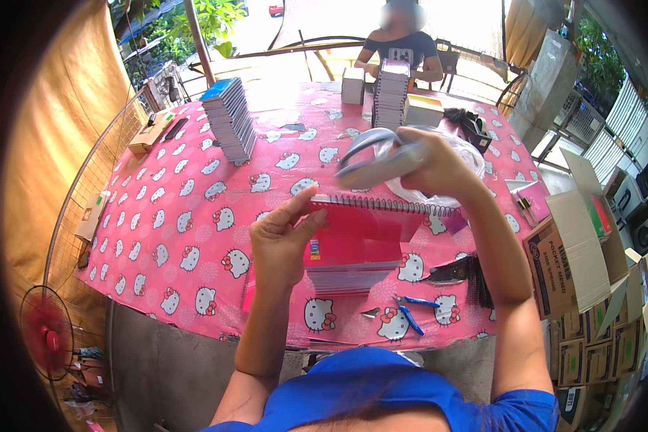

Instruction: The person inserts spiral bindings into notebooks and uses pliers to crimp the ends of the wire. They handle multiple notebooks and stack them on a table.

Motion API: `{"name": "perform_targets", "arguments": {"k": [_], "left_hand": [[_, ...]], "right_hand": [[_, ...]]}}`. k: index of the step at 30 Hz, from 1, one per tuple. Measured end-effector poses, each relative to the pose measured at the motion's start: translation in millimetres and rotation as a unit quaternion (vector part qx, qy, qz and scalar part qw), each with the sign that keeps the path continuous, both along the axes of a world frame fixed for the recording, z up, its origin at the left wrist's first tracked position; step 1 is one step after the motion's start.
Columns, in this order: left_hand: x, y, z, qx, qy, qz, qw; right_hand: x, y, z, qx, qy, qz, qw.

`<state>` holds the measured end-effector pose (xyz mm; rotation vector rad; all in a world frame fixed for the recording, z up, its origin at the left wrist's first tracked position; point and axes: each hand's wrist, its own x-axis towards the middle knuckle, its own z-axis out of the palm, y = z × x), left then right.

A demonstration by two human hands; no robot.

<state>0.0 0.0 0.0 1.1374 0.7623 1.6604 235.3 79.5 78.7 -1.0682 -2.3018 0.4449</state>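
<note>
Remotely, I watch the left hand (281, 230) pinch a coil-edged red notebook (371, 219) above the pink-covered table (147, 266), the right hand (432, 164) gripping a blurred pale object (378, 173), 2 tall stacks (228, 121) seemingly done, this notebook seemingly unfinished.

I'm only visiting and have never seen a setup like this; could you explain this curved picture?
There's no robot here: these are a person's two bare hands, seen from a wide fisheye camera on their head, looking down. That lens makes straight edges bend.

The left hand pinches a corner of a red spiral notebook beside its coil. The right hand grips a grey looped thing, too blurred to identify.

On the pink tablecloth are a tall notebook stack at left and a blue pen near the wearer. Another person is across the table.
</note>
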Motion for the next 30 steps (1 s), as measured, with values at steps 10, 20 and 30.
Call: {"name": "perform_targets", "arguments": {"k": [10,20,30], "left_hand": [[1,-1,10,-0.004,0.005,-0.068,0.998],[7,3,12,-0.006,-0.106,-0.108,0.988],[22,-59,23,0.332,0.428,0.079,0.837]], "right_hand": [[74,7,-183,-0.019,-0.231,-0.364,0.902],[73,-127,-243,0.069,-0.074,-0.318,0.943],[44,-222,-289,-0.115,-0.128,-0.281,0.944]]}}
